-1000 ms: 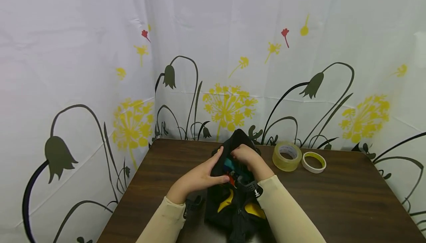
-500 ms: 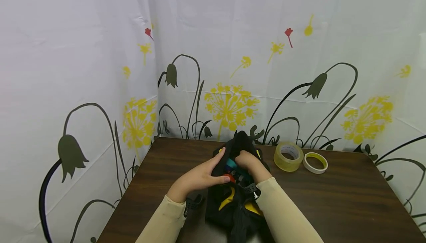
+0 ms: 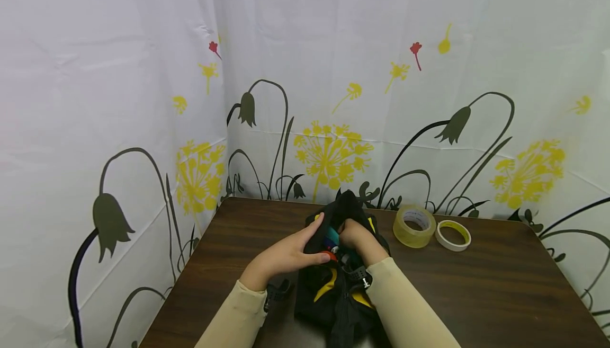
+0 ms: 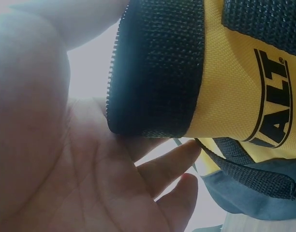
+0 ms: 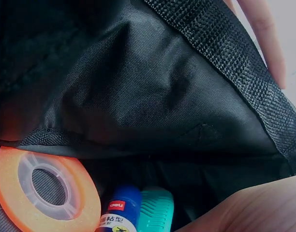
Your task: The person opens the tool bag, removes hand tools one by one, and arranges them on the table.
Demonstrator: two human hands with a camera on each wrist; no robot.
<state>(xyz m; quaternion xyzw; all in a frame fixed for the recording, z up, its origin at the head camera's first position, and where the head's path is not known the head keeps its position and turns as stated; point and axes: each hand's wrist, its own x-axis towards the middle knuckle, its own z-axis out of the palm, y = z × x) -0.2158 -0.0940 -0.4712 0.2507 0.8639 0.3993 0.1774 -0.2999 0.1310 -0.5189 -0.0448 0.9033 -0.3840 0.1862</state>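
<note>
A black and yellow zippered tool bag [image 3: 310,305] stands on the table with its mouth open. My left hand [image 3: 286,255] grips the bag's near-left rim, thumb inside the opening; in the left wrist view the zipper edge [image 4: 155,72] lies across the palm. My right hand [image 3: 359,239] reaches into the bag, its fingertips hidden; I cannot tell whether they hold anything. Inside, the right wrist view shows an orange tape roll [image 5: 85,203], a blue glue stick [image 5: 121,212] and a ribbed teal object [image 5: 156,212] side by side.
To the right of the bag, a wide roll of clear tape [image 3: 400,234] and a thin white ring with a yellow inside [image 3: 450,246] rest near the back edge of the brown table [image 3: 505,284]. Behind hangs a white flower-print curtain [image 3: 357,19].
My right hand has shifted slightly inside the bag, and the bag's top has sagged a little. The left hand keeps its grip on the rim. The head view has turned slightly left.
</note>
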